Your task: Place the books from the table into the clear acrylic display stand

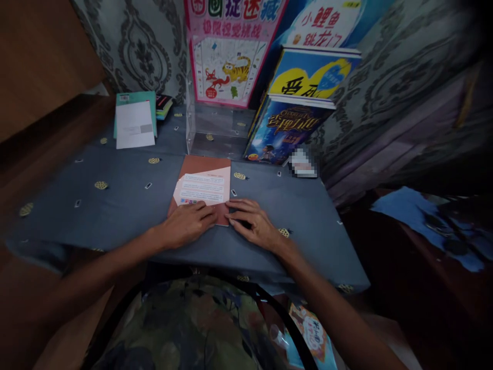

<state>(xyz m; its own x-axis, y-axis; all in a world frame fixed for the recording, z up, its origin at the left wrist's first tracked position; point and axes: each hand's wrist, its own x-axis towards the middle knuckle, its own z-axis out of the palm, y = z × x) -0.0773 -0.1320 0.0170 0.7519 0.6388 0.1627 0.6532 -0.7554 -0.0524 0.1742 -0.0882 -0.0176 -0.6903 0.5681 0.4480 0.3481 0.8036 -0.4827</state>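
A thin reddish-brown book (204,164) lies on the cloth-covered table in front of me, a white panel of small print on its upward face. My left hand (188,224) rests over its lower left part, fingers bent and pressed together against the cover; the thumb is partly hidden. At the book's lower right edge is my right hand (254,223), its fingers stretched toward the edge and the thumb below them, touching the book's side. A dark gap shows between that thumb and the fingers.
Behind the book stands a clear acrylic rack (219,123) with a pink picture book (234,56). Blue books (285,128) lean beside it. A green book (135,97) under a white sheet (134,126) lies back left. Another book (311,334) is below the table's front edge.
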